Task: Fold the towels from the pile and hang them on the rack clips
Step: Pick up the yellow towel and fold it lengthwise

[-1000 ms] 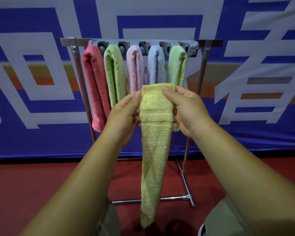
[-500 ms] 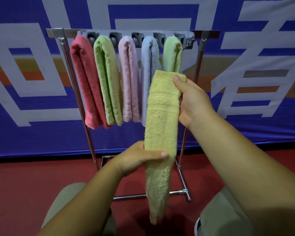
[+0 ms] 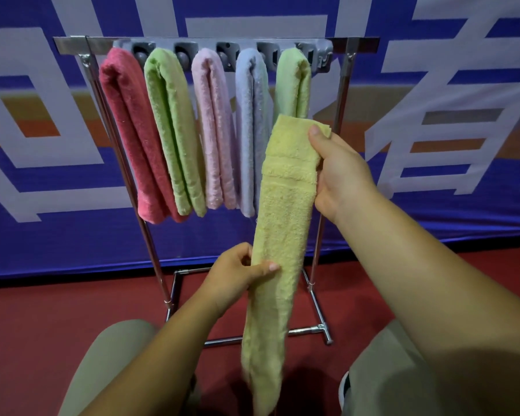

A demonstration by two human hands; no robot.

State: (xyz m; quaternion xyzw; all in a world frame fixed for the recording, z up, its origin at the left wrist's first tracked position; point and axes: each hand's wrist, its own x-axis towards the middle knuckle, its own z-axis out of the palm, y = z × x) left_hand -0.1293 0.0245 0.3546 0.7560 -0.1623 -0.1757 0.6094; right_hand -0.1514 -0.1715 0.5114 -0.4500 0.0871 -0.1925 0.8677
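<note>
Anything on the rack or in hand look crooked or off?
Nothing stands out: five folded towels hang side by side on the rack. The yellow towel hangs straight, right hand gripping its top, left hand midway.

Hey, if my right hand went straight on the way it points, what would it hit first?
Probably the right-end green towel on the rack: the right hand, gripping the yellow towel near its top, points up-left toward it, though depth is unclear.

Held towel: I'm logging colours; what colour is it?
The held towel is pale yellow; the head view shows it best.
</note>
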